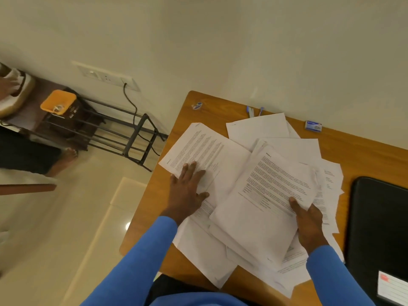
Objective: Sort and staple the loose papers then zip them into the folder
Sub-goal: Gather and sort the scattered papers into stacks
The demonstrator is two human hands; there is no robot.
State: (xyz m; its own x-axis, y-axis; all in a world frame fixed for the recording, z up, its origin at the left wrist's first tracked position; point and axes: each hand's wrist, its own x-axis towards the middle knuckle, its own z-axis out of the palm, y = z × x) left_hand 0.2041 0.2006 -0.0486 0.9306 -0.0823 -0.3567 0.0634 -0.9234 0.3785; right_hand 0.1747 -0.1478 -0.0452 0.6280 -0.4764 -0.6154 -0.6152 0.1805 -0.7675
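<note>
Loose papers (229,164) sprawl across the wooden surface (364,155), centre frame. My left hand (187,188) lies flat, fingers straight, pinning a printed sheet (198,146) against sliding. My right hand (309,224) pinches the top sheet (271,184), thumb over it, for sorting. The black folder (379,217) lies at the right edge.

Loose papers (254,173) sprawl across the middle of the worktop (364,155). Seen from the pile, two pens (250,111) lie at 12 o'clock against the wall (220,40), a box (313,125) at 1 o'clock, and a folder (379,217) at 3 o'clock. At 10 o'clock, off the worktop, a rack (143,118) stands on the floor (66,217).
</note>
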